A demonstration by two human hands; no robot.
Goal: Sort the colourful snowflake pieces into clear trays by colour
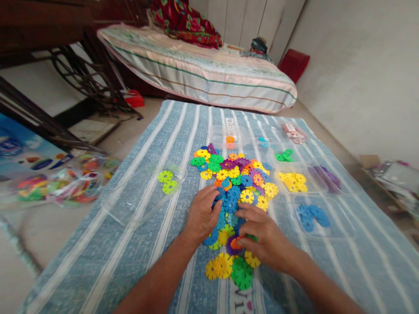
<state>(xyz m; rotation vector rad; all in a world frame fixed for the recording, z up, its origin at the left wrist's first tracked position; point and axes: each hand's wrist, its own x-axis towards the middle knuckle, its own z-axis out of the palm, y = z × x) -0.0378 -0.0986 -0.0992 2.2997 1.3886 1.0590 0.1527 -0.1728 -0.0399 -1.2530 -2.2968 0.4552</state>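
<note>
A loose heap of colourful plastic snowflake discs (247,196) lies in the middle of the cloth-covered table. My left hand (203,213) is at the heap's left side, its fingers curled over the edge of a blue snowflake disc (217,199). From the right, my right hand (266,237) reaches over the discs with thumb and fingers apart. Its thumb is close to an orange disc (235,243) lying on a purple one. Nearer to me lie yellow discs (223,265) and a green disc (242,273).
Clear plastic boxes on the right hold yellow discs (292,182), blue discs (311,217), green discs (284,156) and purple discs (329,179). A box with lime discs (169,181) stands left; one with orange discs (230,141) stands behind. A bed (209,78) is beyond the striped cloth (157,218).
</note>
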